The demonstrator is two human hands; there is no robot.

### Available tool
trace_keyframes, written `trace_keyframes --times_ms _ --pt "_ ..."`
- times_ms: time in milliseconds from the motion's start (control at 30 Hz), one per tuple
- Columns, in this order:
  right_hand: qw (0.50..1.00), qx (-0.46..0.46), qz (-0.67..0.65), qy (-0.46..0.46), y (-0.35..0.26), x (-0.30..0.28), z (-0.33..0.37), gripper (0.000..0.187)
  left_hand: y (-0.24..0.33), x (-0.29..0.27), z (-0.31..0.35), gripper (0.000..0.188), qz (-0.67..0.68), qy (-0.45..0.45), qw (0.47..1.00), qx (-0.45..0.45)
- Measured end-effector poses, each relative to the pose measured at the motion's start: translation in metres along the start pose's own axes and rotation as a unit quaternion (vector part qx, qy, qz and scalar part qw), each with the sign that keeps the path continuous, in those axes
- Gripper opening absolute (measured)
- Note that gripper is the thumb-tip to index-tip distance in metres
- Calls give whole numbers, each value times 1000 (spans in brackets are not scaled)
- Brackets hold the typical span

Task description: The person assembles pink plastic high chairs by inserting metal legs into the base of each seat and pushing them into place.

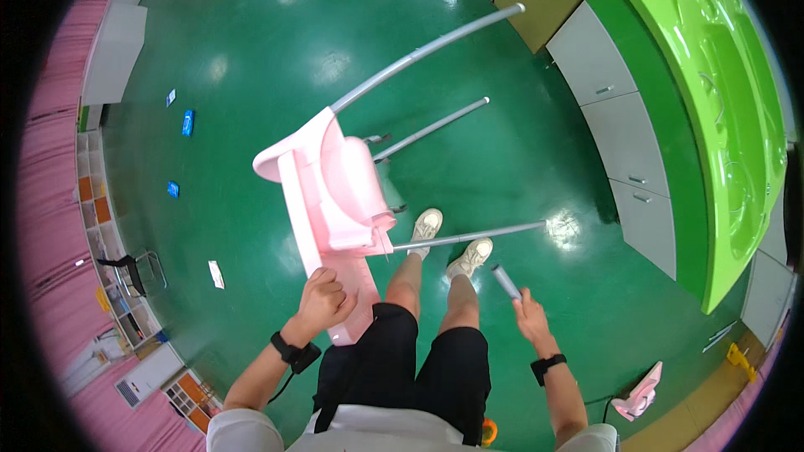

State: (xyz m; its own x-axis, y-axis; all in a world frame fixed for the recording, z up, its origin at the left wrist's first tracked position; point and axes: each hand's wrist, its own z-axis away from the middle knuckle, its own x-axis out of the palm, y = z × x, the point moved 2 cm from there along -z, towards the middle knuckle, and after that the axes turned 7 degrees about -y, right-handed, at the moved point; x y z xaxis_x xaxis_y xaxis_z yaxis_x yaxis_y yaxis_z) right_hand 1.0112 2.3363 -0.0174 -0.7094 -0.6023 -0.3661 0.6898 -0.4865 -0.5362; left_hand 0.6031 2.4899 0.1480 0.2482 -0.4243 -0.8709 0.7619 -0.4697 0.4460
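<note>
Fingers of the right hand (531, 318) wrap a grey tube (505, 281) angled forward-left, toward the tipped pink chair (350, 188) that the nearer left hand (325, 300) grips.

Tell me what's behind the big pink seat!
Small dark pieces, maybe straps, peek out past the big pink seat, with green floor beyond. Three gray legs stick out from the seat. Whatever is straight behind it is covered, so I can't tell.
</note>
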Motion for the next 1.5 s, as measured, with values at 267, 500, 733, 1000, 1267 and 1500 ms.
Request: trace_keyframes --times_ms 267,500,733,1000,1267,1500 --pt "984 -109 68 -122 -137 1 32 38 30 -33 43 38 36 -28 998 41" --pt "980 -150 85 -98 -181 11 17 41 40 -17 58 35 77 10 995 66" --pt "986 -105 118 -60 -196 21 21 39 38 -10 68 38 89 18 994 66" --pt "962 -150 222 50 -204 15 14 32 38 -6 69 38 86 9 995 58" --pt "936 -206 280 60 -237 11 11 30 39 -10 72 38 70 19 997 32" --pt "926 -276 254 47 -253 43 -7 30 53 -12 64 37 85 10 994 61"
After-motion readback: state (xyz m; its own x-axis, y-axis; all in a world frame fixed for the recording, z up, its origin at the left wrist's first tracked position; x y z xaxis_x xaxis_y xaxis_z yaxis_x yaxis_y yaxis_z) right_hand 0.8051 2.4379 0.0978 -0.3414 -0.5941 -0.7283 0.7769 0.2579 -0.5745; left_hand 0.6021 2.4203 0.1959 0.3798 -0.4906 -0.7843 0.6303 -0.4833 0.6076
